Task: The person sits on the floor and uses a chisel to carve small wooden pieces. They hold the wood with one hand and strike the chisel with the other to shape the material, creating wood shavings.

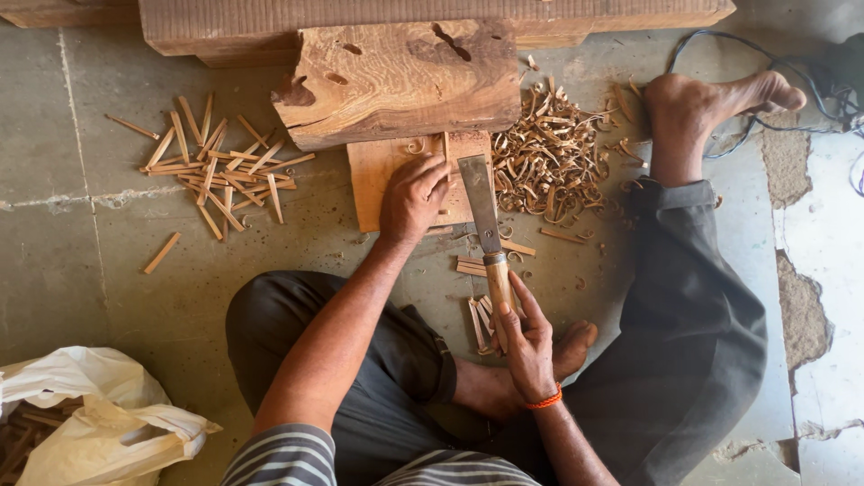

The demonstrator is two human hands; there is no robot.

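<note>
I sit on the floor. My left hand (412, 195) is closed around a thin wooden stick (445, 147) that stands on a flat wooden board (371, 183). My right hand (524, 339) grips the wooden handle of a broad-bladed chisel (481, 202); its steel blade points up toward the stick, its tip close beside my left fingers. A few cut sticks (472, 267) lie just under the blade, more by my right hand.
A rough wood block (396, 81) rests behind the board, with long timber (432, 18) beyond. A pile of curled shavings (549, 157) lies right of the board, several cut sticks (220, 171) left. A white plastic bag (99, 418) lies at lower left, cables (810, 108) at upper right.
</note>
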